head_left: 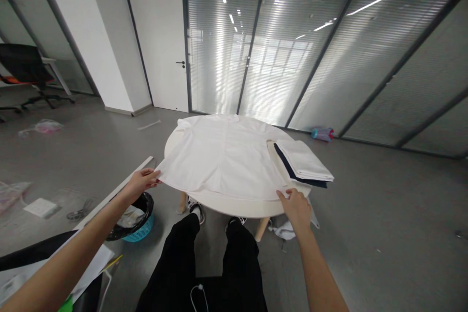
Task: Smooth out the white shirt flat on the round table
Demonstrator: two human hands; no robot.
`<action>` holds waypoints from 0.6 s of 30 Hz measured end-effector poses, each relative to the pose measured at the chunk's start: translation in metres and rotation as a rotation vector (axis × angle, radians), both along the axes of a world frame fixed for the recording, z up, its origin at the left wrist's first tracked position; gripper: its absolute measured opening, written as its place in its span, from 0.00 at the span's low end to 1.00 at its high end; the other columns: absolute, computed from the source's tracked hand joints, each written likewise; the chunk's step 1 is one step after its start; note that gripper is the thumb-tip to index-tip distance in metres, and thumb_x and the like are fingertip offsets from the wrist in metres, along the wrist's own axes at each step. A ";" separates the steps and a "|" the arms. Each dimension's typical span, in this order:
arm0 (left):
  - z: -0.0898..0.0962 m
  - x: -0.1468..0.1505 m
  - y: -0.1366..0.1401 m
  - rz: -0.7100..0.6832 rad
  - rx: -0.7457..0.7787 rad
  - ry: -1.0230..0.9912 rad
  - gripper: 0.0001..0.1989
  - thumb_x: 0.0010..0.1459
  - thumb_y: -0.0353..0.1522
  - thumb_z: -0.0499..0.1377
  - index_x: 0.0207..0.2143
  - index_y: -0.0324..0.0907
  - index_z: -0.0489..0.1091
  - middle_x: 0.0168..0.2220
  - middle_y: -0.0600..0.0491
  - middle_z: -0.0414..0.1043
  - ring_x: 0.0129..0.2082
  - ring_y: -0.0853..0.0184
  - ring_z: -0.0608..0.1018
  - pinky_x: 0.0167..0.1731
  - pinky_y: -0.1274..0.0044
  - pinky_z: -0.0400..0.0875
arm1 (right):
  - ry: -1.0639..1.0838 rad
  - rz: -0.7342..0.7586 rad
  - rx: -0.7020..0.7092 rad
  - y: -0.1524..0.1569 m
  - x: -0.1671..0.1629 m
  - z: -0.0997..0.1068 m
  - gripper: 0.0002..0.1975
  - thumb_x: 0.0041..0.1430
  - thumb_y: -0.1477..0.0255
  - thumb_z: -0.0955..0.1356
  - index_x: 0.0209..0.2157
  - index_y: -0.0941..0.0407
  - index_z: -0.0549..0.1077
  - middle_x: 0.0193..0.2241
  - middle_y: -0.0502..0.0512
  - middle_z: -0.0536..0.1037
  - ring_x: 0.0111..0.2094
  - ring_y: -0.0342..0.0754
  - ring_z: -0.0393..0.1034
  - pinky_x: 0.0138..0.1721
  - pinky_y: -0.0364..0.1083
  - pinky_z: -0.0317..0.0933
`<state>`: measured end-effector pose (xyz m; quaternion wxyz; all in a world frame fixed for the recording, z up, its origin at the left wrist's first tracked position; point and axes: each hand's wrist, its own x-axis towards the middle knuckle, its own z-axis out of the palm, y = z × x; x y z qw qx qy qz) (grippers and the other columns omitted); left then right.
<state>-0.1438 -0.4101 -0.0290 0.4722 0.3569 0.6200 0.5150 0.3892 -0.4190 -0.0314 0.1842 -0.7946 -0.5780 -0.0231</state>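
Note:
A white shirt (219, 151) lies spread out over a round white table (234, 205), its near edge close to the table's front rim. Off the table's left side, my left hand (143, 181) pinches the shirt's near left corner between closed fingertips, pulling the cloth out past the rim. At the near right corner, my right hand (295, 205) has thumb and fingers closed on the hem, low against the tabletop. Just beyond that hand sits folded white cloth (305, 158) on top of dark navy cloth (288, 168), partly over the right rim.
A blue waste basket (141, 230) with a black liner stands at the lower left, beside a long white strip (120, 186). Plastic bags and a white box (41, 207) lie on the floor. Glass partitions (278, 48) and a door (157, 34) rise behind the table.

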 end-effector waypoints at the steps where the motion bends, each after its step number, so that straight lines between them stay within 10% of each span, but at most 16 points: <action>1: 0.001 0.000 0.000 -0.006 -0.003 0.000 0.26 0.35 0.45 0.75 0.29 0.39 0.69 0.21 0.54 0.73 0.25 0.68 0.79 0.25 0.82 0.73 | 0.010 0.000 -0.001 0.001 0.001 -0.001 0.18 0.62 0.57 0.64 0.42 0.57 0.74 0.39 0.66 0.76 0.43 0.63 0.73 0.42 0.56 0.62; 9: 0.002 -0.004 -0.004 0.015 -0.075 0.119 0.27 0.32 0.47 0.74 0.23 0.41 0.64 0.19 0.54 0.71 0.26 0.65 0.79 0.24 0.81 0.71 | 0.282 0.022 0.098 0.011 0.021 -0.009 0.13 0.59 0.61 0.63 0.34 0.55 0.73 0.31 0.57 0.79 0.35 0.54 0.74 0.37 0.49 0.60; 18: 0.004 -0.043 0.008 -0.311 -0.160 0.685 0.26 0.40 0.55 0.67 0.19 0.41 0.70 0.20 0.50 0.73 0.22 0.63 0.75 0.22 0.78 0.65 | 0.110 0.049 0.165 0.012 0.026 -0.007 0.12 0.53 0.65 0.64 0.38 0.53 0.75 0.30 0.54 0.74 0.35 0.54 0.71 0.38 0.50 0.59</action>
